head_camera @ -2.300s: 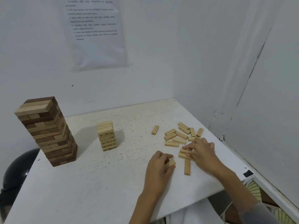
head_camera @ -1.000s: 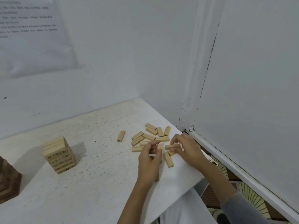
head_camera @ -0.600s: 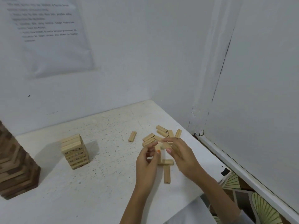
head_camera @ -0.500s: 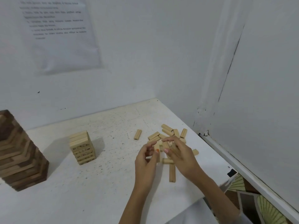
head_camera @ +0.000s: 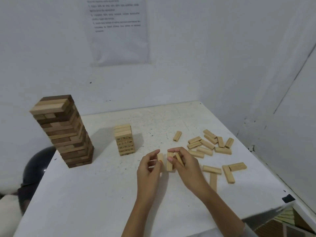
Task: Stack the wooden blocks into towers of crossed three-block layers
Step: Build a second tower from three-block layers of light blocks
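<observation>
My left hand (head_camera: pixel 148 170) pinches one small pale wooden block (head_camera: pixel 160 159) upright just above the white table (head_camera: pixel 95 199). Close beside it, my right hand (head_camera: pixel 185 165) holds two pale blocks (head_camera: pixel 170 161), one upright between thumb and fingers, the other slanted behind it. A short pale tower (head_camera: pixel 124 140) of crossed layers stands left of the hands. Further left rises a tall tower (head_camera: pixel 62 131) of dark and light blocks. Several loose pale blocks (head_camera: pixel 207 145) lie scattered on the right of the table.
White walls close the table in at the back and right. A printed sheet (head_camera: pixel 118 29) hangs on the back wall. A dark round object (head_camera: pixel 36 165) sits off the table's left edge. A small black piece (head_camera: pixel 288 198) marks the near right corner.
Both hands have lifted blocks off the loose pile and brought them leftward, towards the table's middle. The camera has swung left, so the tall tower is fully in view again.
</observation>
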A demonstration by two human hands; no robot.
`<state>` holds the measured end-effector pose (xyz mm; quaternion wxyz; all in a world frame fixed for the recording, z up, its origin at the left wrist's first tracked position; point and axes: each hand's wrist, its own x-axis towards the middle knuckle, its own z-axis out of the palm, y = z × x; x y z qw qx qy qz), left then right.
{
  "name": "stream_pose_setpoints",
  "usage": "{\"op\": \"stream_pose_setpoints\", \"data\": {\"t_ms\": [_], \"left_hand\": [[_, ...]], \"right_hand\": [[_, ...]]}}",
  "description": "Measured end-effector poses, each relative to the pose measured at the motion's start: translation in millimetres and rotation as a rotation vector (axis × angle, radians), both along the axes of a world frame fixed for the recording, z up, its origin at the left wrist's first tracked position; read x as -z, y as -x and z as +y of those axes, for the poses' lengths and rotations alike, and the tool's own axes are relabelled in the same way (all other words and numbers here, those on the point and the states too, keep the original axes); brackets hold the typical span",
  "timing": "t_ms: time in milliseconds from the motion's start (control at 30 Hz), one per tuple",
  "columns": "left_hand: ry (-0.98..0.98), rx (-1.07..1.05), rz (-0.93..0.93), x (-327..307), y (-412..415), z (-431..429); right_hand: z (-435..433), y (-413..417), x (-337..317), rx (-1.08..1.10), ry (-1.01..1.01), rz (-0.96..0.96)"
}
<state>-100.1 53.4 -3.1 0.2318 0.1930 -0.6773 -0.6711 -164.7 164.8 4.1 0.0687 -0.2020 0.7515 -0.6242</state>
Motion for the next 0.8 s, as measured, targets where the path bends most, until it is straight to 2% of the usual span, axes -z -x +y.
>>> {"op": "stream_pose_setpoints", "data": {"t_ms": [333, 533, 667, 733, 800], "left_hand": [[0.043, -0.068, -0.082, 7, -31, -32], [0.187, -0.094, -0.109, 11, -37, -40], [0.266, -0.075, -0.159, 16, -34, -43], [0.26, -0.085, -0.151, 16, -34, -43], [0.209, -0.119, -0.126, 16, -36, -43]], "right_hand": [[-40, -17, 12, -0.086, -0.138, 0.042], [-51, -16, 17, -0.1, -0.343, 0.232], [-52, -16, 19, -0.123, -0.437, 0.263], [-52, -17, 19, -0.09, -0.397, 0.236], [-50, -18, 14, -0.042, -0.288, 0.113]]}}
